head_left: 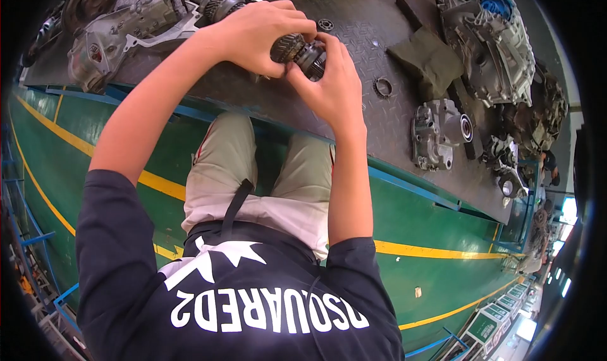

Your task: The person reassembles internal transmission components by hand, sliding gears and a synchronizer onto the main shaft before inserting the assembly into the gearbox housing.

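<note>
Both of my hands are closed around a dark metal gear assembly [306, 56] with toothed rings, just above the near part of the metal bench. My left hand [262, 37] grips its left end, with the fingers curled over the far side. At the other end, my right hand [332, 83] wraps the gears between thumb and fingers. The fingers cover part of the assembly. Beyond my left wrist, a shaft with gears [221, 8] rests by an open aluminium casing [165, 33]. A small bearing [325, 24] lies just past my fingers.
On the steel bench [370, 130], a toothed ring [382, 88] lies right of my hand. Farther right are a dark cloth [425, 62], a small aluminium housing [431, 134] and a large gearbox housing [496, 51]. Another gearbox housing [95, 48] stands at the left.
</note>
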Available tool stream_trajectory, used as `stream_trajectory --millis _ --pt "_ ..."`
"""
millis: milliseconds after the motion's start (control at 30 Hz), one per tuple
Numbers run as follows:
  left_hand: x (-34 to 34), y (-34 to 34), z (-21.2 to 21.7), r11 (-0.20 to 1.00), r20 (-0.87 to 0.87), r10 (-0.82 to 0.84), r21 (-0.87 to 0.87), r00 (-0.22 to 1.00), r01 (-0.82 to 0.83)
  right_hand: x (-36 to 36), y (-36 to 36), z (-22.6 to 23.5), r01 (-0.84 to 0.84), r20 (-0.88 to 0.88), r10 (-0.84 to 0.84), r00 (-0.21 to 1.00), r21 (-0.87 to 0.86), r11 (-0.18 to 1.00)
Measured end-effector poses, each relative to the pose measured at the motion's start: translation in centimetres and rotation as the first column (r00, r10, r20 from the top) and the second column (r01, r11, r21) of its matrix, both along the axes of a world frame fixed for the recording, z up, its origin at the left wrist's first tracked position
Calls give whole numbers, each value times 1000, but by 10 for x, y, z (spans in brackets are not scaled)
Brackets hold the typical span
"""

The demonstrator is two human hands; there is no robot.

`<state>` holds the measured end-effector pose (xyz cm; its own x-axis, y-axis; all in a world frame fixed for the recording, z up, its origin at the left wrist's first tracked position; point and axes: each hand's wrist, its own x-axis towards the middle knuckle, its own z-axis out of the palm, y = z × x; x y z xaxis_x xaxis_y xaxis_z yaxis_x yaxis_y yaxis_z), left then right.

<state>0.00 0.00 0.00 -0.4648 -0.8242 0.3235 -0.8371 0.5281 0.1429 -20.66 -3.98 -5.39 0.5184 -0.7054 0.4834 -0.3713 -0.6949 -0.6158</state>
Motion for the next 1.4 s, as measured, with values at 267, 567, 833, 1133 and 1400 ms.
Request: stream_trajectory --millis 267,567,833,1133,1400 --pt "-16 -9 28 987 117 -87 145 989 69 -11 -2 -5 2 10 -2 1000 -1 1000" --pt "10 -15 3 988 -11 -143 64 990 143 -7 1 0 -14 -36 15 999 24 1000" --pt "10 -14 8 980 -91 -88 169 992 102 -4 1 0 -50 44 50 998 -12 999" --pt "19 -21 5 975 -133 -106 182 985 129 8 6 4 16 43 -8 999 -189 982" --pt "20 -20 0 989 -211 -114 68 971 131 13 6 16 -23 12 24 1000 -107 994"
